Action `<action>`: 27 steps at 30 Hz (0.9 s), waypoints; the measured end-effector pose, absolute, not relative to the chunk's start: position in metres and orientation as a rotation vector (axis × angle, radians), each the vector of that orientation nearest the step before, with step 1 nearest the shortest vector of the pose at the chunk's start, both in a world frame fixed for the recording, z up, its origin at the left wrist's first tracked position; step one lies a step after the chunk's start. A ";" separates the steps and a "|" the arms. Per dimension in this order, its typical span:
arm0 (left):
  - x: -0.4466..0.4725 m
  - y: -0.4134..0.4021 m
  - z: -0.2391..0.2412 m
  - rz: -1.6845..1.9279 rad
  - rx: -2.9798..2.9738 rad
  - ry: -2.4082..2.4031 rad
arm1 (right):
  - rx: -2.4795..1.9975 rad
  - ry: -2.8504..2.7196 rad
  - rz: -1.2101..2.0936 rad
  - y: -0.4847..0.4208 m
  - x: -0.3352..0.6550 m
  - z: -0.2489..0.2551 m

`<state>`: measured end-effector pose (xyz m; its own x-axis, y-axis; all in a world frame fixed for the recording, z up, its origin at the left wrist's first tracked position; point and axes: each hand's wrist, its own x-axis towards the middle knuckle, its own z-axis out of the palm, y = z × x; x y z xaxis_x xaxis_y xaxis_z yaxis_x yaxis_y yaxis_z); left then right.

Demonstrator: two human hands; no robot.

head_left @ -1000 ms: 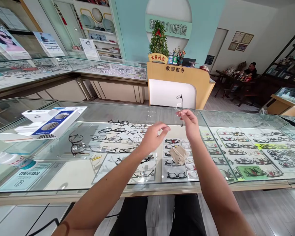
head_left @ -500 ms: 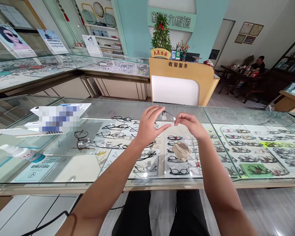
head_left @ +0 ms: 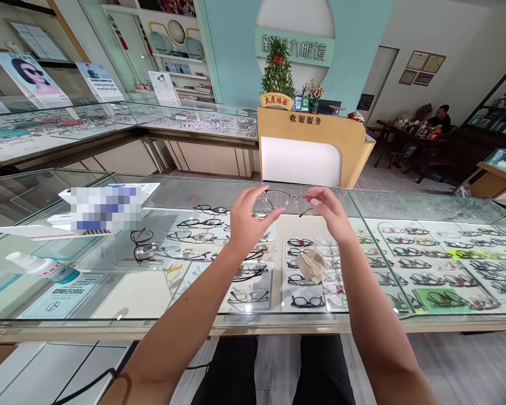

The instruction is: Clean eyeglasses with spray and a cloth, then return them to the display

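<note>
A pair of thin-rimmed eyeglasses [head_left: 277, 199] is held up above the glass counter, lenses spread between my two hands. My left hand [head_left: 249, 216] has its thumb and fingers around the left end of the frame. At the other end, my right hand [head_left: 329, 212] grips the frame's side between thumb and fingers. One dark temple tip shows below the right lens. Beneath my hands, a crumpled beige cloth [head_left: 311, 266] lies over the rows of display glasses.
The glass counter [head_left: 147, 306] holds many frames. On its left stand a white spray bottle [head_left: 46, 267] and a white open box [head_left: 63, 219]. A wooden cashier desk [head_left: 358, 152] is ahead; a person [head_left: 442, 118] sits at a table far right.
The eyeglasses have turned so both lenses now show between my hands. My right hand has moved slightly right, and my left hand has come around the frame's left end.
</note>
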<state>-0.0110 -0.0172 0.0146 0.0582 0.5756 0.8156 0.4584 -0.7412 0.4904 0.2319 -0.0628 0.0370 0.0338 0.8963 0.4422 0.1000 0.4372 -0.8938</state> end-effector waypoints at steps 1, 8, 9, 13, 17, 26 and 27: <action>-0.012 -0.016 0.016 1.835 2.177 1.098 | -0.945 -1.424 0.724 -0.063 0.230 0.035; -0.021 -0.013 0.059 1.986 2.075 1.137 | -0.891 -1.467 0.418 -0.059 0.206 0.057; -0.022 -0.013 0.070 2.011 2.075 1.104 | -0.903 -1.478 0.366 -0.057 0.203 0.068; -0.025 -0.018 0.120 2.110 2.028 0.953 | -0.893 -1.489 0.181 -0.059 0.194 0.115; -0.025 -0.033 0.153 2.146 1.993 0.907 | -0.812 -1.440 0.091 -0.071 0.185 0.144; -0.030 -0.048 0.154 2.147 1.922 0.899 | -0.838 -1.417 0.036 -0.089 0.177 0.147; -0.030 -0.046 0.153 2.125 1.902 0.901 | -0.849 -1.421 0.024 -0.090 0.176 0.147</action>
<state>-0.0299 -0.0463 0.1532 -0.1845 0.4877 0.8533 0.2741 -0.8082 0.5212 0.1759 -0.0904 0.1466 0.2010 0.4920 0.8470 0.4628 0.7144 -0.5248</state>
